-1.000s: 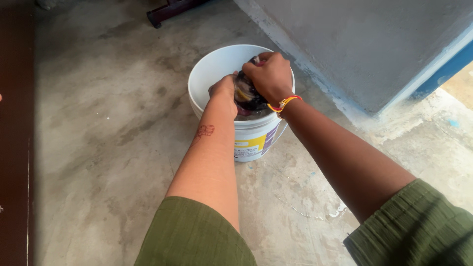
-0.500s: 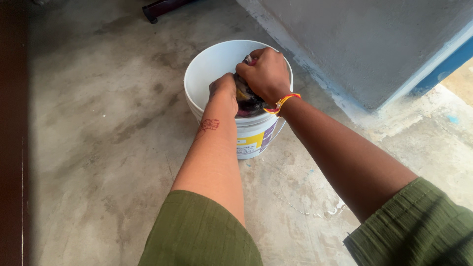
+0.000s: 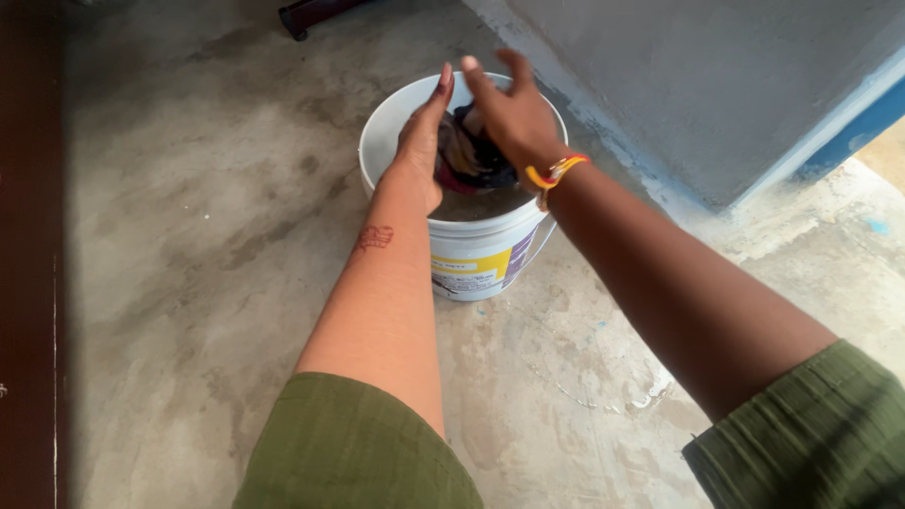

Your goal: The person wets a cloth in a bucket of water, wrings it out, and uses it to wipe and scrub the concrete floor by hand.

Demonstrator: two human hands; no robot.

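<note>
A white plastic bucket [image 3: 476,264] with a yellow and purple label stands on the concrete floor and holds murky water. Over its mouth, a dark wet cloth [image 3: 468,151] with red and tan patches is pressed between my two palms. My left hand [image 3: 419,141] is against the cloth's left side with its fingers stretched out straight. My right hand [image 3: 509,118] covers the right side, fingers also extended. A red and yellow thread band circles my right wrist. Both arms wear green sleeves.
A grey wall base [image 3: 660,113] with a blue strip runs along the right, close behind the bucket. A dark furniture leg [image 3: 311,14] shows at the top. A dark brown edge [image 3: 28,283] lines the left. Wet patches mark the floor near the bucket.
Both hands were clenched in fists, wringing the cloth; now the fingers have straightened and the cloth is squeezed between flat palms, slightly higher over the bucket.
</note>
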